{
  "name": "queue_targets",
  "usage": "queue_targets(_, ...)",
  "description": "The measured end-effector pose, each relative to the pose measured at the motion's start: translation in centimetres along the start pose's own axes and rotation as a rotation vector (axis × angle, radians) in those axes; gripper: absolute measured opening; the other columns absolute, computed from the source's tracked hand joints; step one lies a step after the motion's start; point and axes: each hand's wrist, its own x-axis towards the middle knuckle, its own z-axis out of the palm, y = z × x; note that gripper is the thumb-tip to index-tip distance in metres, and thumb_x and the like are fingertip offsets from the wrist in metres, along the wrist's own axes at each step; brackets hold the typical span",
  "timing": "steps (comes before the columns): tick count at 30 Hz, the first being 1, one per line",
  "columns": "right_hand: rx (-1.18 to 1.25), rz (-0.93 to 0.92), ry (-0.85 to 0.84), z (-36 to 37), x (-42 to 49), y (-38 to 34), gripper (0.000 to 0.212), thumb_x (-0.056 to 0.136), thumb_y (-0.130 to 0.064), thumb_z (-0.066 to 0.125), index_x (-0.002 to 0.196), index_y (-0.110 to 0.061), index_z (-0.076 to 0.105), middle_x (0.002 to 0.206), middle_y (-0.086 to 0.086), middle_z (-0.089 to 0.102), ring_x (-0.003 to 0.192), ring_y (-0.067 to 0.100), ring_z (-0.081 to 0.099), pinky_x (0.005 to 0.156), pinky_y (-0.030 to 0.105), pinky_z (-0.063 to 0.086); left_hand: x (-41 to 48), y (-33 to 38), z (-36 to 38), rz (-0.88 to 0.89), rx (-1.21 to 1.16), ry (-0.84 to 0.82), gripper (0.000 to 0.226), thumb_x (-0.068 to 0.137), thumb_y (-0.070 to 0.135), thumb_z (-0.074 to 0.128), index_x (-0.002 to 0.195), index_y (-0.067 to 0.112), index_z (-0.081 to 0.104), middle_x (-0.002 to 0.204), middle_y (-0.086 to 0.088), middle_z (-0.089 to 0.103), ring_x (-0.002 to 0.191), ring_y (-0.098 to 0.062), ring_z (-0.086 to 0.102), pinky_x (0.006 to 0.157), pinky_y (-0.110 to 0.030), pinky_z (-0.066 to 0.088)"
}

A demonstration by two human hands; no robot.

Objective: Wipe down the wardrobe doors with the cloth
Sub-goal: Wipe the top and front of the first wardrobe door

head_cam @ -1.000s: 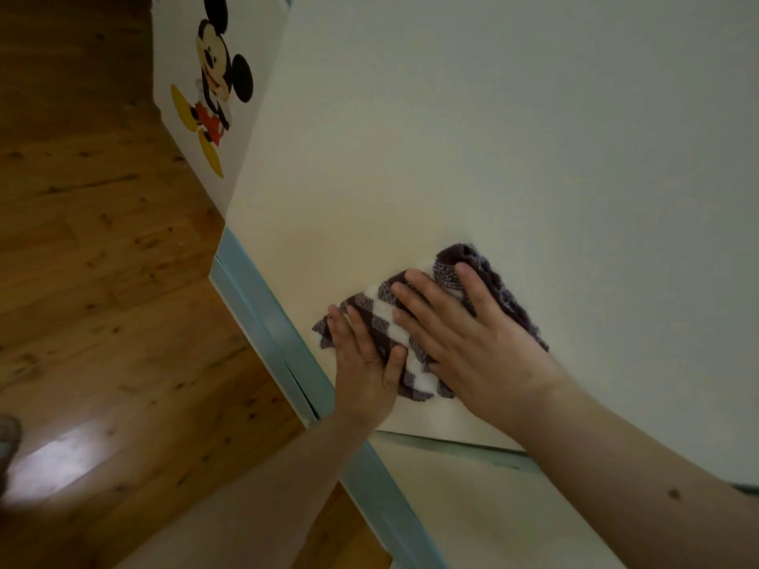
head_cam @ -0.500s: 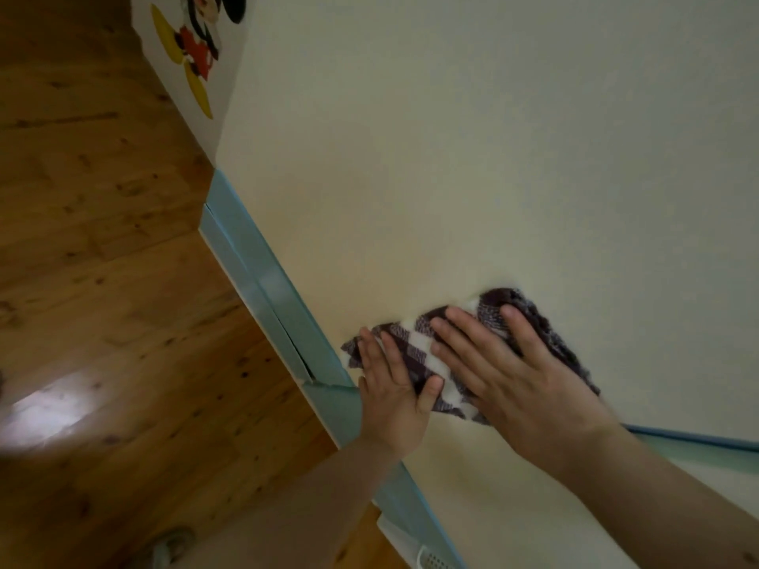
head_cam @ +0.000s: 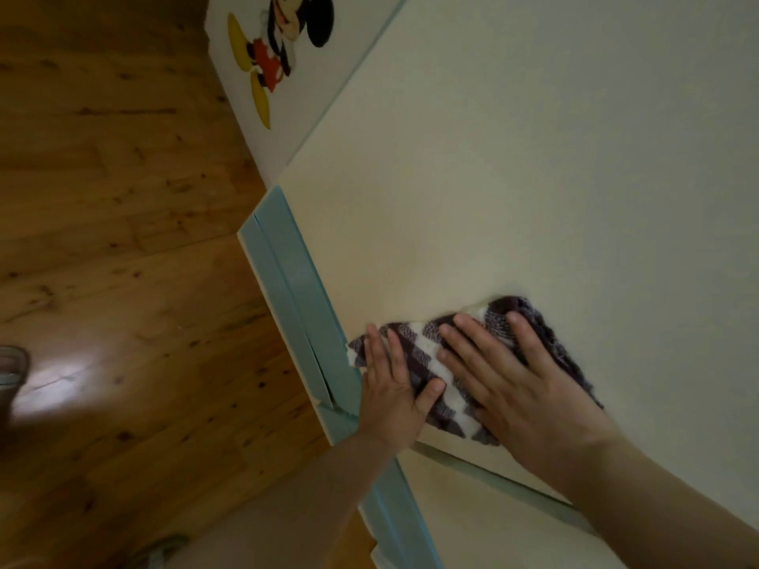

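Note:
A dark purple and white checked cloth [head_cam: 427, 365] lies flat against the cream wardrobe door [head_cam: 513, 178], close to the door's lower left corner. My left hand [head_cam: 392, 388] presses its left part with fingers spread and thumb across the cloth. My right hand [head_cam: 509, 379] lies flat over its right part, palm down, fingers pointing up and left. Both hands pin the cloth to the door; much of it is hidden beneath them.
A pale blue trim strip [head_cam: 295, 305] runs along the door's bottom edge beside the wooden floor [head_cam: 123, 240]. A second cream panel [head_cam: 493, 527] sits below the seam. A cartoon mouse sticker [head_cam: 283, 47] marks the adjoining panel. A shoe [head_cam: 12, 367] shows at the left edge.
The two hands and cloth slid down and right along the door towards its bottom edge, then stayed near that corner. The view has swung, bringing the sticker back into the frame.

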Motion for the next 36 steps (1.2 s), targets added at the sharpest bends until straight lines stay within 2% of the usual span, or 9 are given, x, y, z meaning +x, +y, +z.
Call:
queue_targets(4, 0.045, -0.024, -0.069, -2.3, 3.5, 2.3, 0.076, 0.098, -0.045, 0.012, 0.130, 0.004, -0.037, 0.123, 0.033, -0.050, 0.107, 0.050, -0.050, 0.068, 0.063, -0.044, 2.4, -0.9, -3.1, 0.017, -0.009, 0.037, 0.100, 0.047, 0.094, -0.011, 0.118, 0.033, -0.044, 0.128, 0.006, -0.053, 0.127, -0.013, -0.041, 0.113, -0.032, -0.014)
queue_targets(8, 0.008, -0.018, -0.035, -4.6, 7.0, 5.2, 0.077, 0.098, -0.048, 0.014, 0.133, 0.002, -0.033, 0.122, 0.031, -0.047, 0.106, 0.050, -0.047, 0.074, 0.063, -0.041, 5.3, -0.9, -6.9, 0.022, -0.052, 0.111, 0.098, 0.047, 0.095, -0.009, 0.118, 0.035, -0.040, 0.135, 0.005, -0.045, 0.129, -0.010, -0.036, 0.113, -0.032, -0.012)
queue_targets(12, -0.073, -0.016, 0.050, -7.1, 10.1, 8.9, 0.069, 0.097, -0.046, 0.011, 0.132, -0.001, -0.027, 0.144, 0.023, -0.032, 0.130, 0.044, -0.031, 0.081, 0.063, -0.037, 8.5, -0.4, -10.8, 0.034, -0.097, 0.219, 0.098, 0.050, 0.094, -0.006, 0.122, 0.035, -0.035, 0.138, 0.006, -0.040, 0.132, -0.008, -0.030, 0.116, -0.036, -0.006)
queue_targets(14, -0.101, -0.002, 0.079, -8.3, 11.3, 10.6, 0.068, 0.097, -0.046, 0.011, 0.139, -0.004, -0.021, 0.152, 0.019, -0.022, 0.137, 0.039, -0.023, 0.087, 0.063, -0.035, 9.9, -0.1, -12.8, 0.047, -0.108, 0.254, 0.097, 0.051, 0.094, -0.004, 0.123, 0.036, -0.034, 0.139, 0.007, -0.037, 0.135, -0.010, -0.027, 0.117, -0.039, -0.004)
queue_targets(17, -0.122, 0.030, 0.111, -9.9, 12.8, 12.5, 0.067, 0.097, -0.047, 0.012, 0.145, -0.010, -0.014, 0.154, 0.017, -0.017, 0.139, 0.037, -0.020, 0.090, 0.061, -0.027, 11.7, 0.2, -15.7, 0.067, -0.127, 0.271, 0.096, 0.051, 0.096, -0.001, 0.122, 0.040, -0.033, 0.145, 0.006, -0.033, 0.138, -0.014, -0.024, 0.117, -0.043, -0.002)
queue_targets(22, -0.124, 0.073, 0.128, -11.6, 15.0, 14.3, 0.067, 0.096, -0.048, 0.014, 0.146, -0.010, -0.011, 0.154, 0.016, -0.016, 0.139, 0.037, -0.020, 0.088, 0.060, -0.028, 14.0, -0.1, -18.9, 0.084, -0.143, 0.294, 0.103, 0.048, 0.098, 0.002, 0.125, 0.038, -0.029, 0.150, -0.001, -0.030, 0.139, -0.014, -0.022, 0.117, -0.041, -0.003)
queue_targets(26, -0.144, 0.087, 0.143, -12.1, 16.4, 14.5, 0.072, 0.095, -0.050, 0.017, 0.146, -0.009, -0.010, 0.154, 0.018, -0.016, 0.139, 0.039, -0.019, 0.084, 0.061, -0.030, 15.3, -1.0, -19.9, 0.125, -0.153, 0.346, 0.099, 0.052, 0.097, 0.005, 0.127, 0.040, -0.027, 0.153, -0.003, -0.024, 0.139, -0.014, -0.022, 0.116, -0.039, -0.006)
queue_targets(31, -0.175, 0.115, 0.177, -11.8, 18.3, 14.2, 0.081, 0.092, -0.058, 0.022, 0.147, -0.008, -0.009, 0.154, 0.020, -0.014, 0.139, 0.041, -0.017, 0.085, 0.063, -0.028, 16.7, -1.8, -20.9, 0.076, -0.276, 0.352, 0.112, 0.041, 0.101, 0.014, 0.131, 0.043, -0.019, 0.152, -0.004, -0.028, 0.140, -0.019, -0.022, 0.111, -0.036, -0.006)
queue_targets(36, -0.190, 0.128, 0.181, -11.3, 18.9, 13.4, 0.082, 0.092, -0.060, 0.022, 0.147, -0.007, -0.009, 0.154, 0.020, -0.015, 0.139, 0.041, -0.016, 0.087, 0.063, -0.025, 17.0, -2.1, -19.5, 0.056, -0.401, 0.400, 0.130, 0.042, 0.101, 0.018, 0.144, 0.027, -0.015, 0.151, -0.007, -0.030, 0.139, -0.018, -0.025, 0.107, -0.031, -0.011)
